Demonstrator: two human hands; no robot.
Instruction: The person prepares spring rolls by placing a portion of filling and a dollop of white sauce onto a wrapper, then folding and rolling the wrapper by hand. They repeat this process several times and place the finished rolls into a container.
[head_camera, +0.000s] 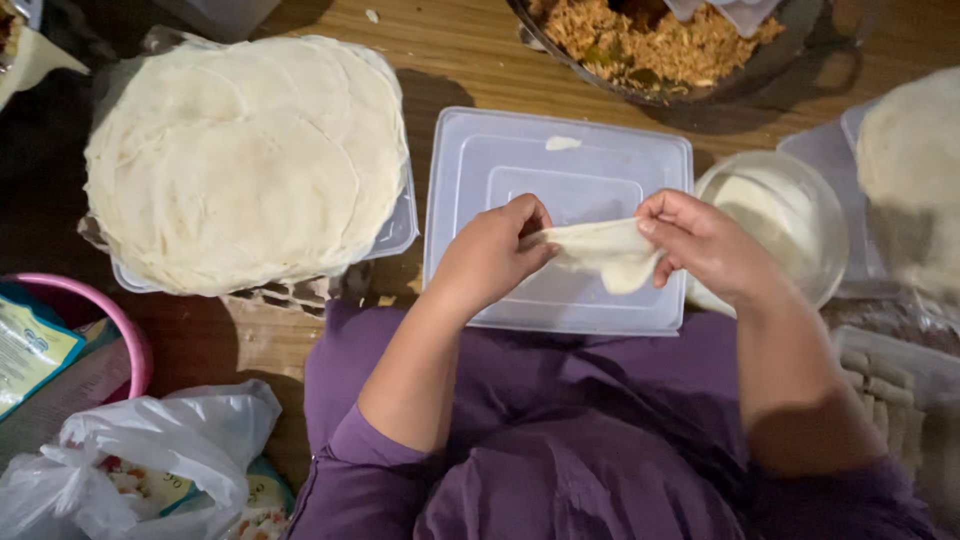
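My left hand (492, 252) and my right hand (702, 242) both pinch a pale, folded dough wrapper (607, 252) between them, held just above a clear plastic lid (500, 160) that lies flat on the wooden floor. The left hand grips the wrapper's left end, the right hand its right end. A small smear of paste (563, 143) sits on the lid's far side. My purple sleeves and lap fill the lower part of the view.
A tall stack of round wrappers (245, 160) rests on a tray at the left. A pan of shredded filling (660, 45) stands at the top. A glass bowl of white paste (790, 215) is at the right, rolled pieces (880, 385) below it, plastic bags (150, 450) lower left.
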